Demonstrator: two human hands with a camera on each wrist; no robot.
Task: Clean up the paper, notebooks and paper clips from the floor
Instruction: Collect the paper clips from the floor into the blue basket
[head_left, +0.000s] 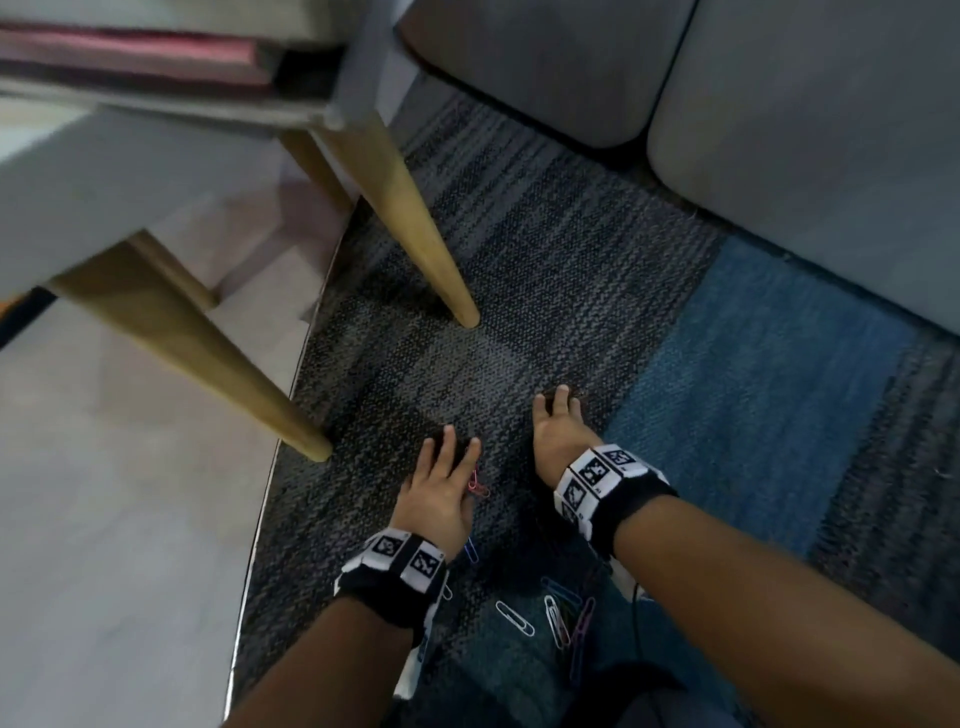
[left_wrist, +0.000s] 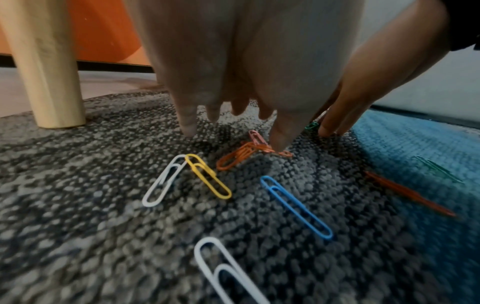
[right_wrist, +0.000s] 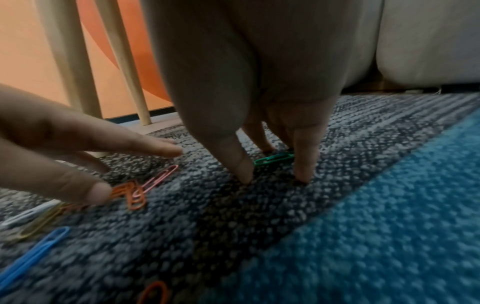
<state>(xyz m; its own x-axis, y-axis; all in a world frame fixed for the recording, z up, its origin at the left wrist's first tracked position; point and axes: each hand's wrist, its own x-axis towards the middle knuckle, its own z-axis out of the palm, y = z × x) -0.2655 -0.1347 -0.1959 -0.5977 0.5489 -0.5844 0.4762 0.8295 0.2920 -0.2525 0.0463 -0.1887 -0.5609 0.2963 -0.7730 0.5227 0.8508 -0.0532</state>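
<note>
Several coloured paper clips lie on the dark carpet (head_left: 545, 291). My left hand (head_left: 449, 452) is spread flat-fingered over it, and its thumb (left_wrist: 279, 142) presses on a tangle of orange clips (left_wrist: 235, 158) beside a pink clip (left_wrist: 255, 136). White (left_wrist: 165, 184), yellow (left_wrist: 207, 175) and blue (left_wrist: 296, 207) clips lie loose nearer the wrist. My right hand (right_wrist: 275, 181) stands on its fingertips (right_wrist: 242, 170), thumb and finger pinching the ends of a green clip (right_wrist: 274, 159) that lies on the carpet. More clips (head_left: 561, 618) sit between my forearms.
Two wooden table legs (head_left: 410, 218) (head_left: 208, 358) stand just left of the hands. A grey sofa (head_left: 805, 130) borders the carpet at the back right. Pale hard floor (head_left: 104, 519) begins left of the carpet edge. Red books (head_left: 130, 57) lie on the table's shelf.
</note>
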